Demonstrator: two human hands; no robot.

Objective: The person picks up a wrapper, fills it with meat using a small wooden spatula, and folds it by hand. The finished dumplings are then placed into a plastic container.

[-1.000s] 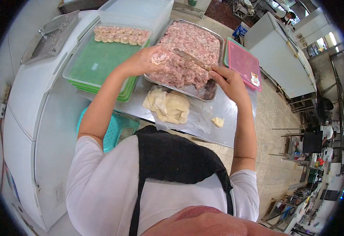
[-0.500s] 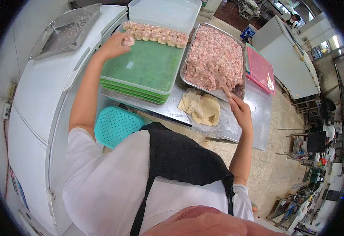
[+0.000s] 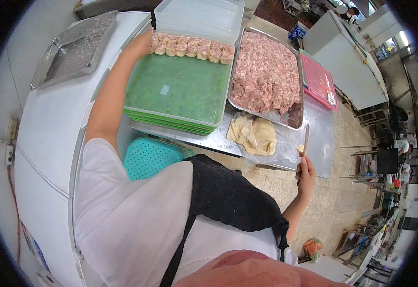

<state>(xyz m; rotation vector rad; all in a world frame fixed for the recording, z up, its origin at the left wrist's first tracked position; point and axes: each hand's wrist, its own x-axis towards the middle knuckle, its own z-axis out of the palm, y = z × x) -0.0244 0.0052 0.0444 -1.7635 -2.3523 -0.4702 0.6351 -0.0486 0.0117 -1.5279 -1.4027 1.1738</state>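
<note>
My left hand (image 3: 143,44) is at the left end of the rows of open-topped meat dumplings (image 3: 190,50), fingers closed around a dumpling at the row's end; the fingers partly hide it. These rows sit along the far side of a clear-walled tray with a green base (image 3: 175,91), on top of several stacked green trays. My right hand (image 3: 306,173) grips a narrow flat spatula (image 3: 306,138), blade up, beyond the table's front edge. A small pale piece, perhaps a wrapper (image 3: 300,148), shows beside the blade. Left of this hand lies a pile of round dough wrappers (image 3: 253,135) on plastic.
A metal tray of minced meat filling (image 3: 266,71) stands right of the dumplings, with pink and green lids (image 3: 318,79) beyond. A turquoise perforated basket (image 3: 151,158) sits below the table's edge. On the white freezer (image 3: 60,110) at left rests a used metal tray (image 3: 77,52).
My left hand has carried a dumpling up and left to the row's end. My right hand has drawn the spatula out of the meat, toward me and right.
</note>
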